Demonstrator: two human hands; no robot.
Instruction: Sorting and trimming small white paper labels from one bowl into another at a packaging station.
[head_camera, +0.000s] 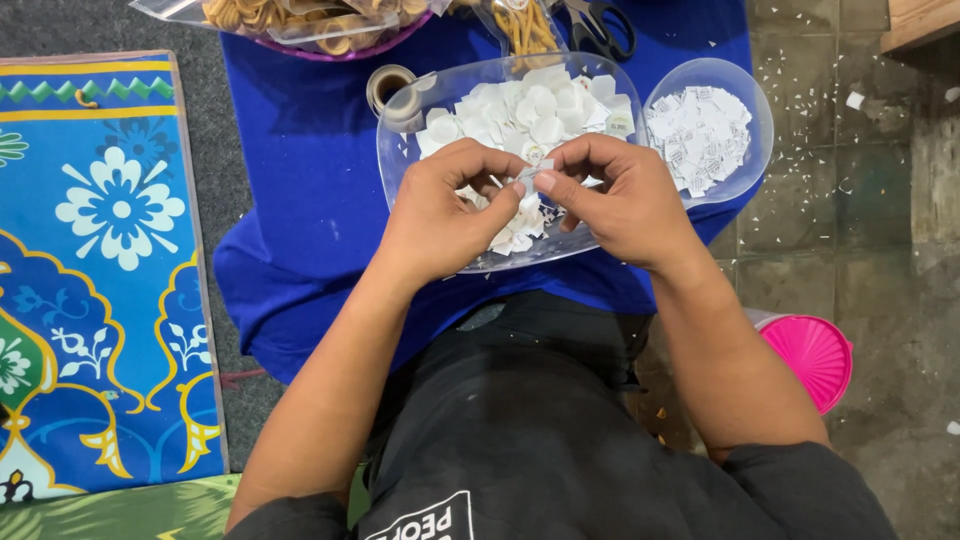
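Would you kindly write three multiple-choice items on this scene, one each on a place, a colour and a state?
1. Where is the pink lid?
A. on the blue cloth
B. on the floor by the right arm
C. inside a container

2. What colour is the cloth?
A. blue
B. red
C. white

3. How are the left hand and right hand?
A. apart and flat
B. together, pinching a small paper piece
C. holding the scissors

Answers: 1 B, it lies on the tiles; 2 A, plain blue; 3 B, fingertips meet over the clear container.
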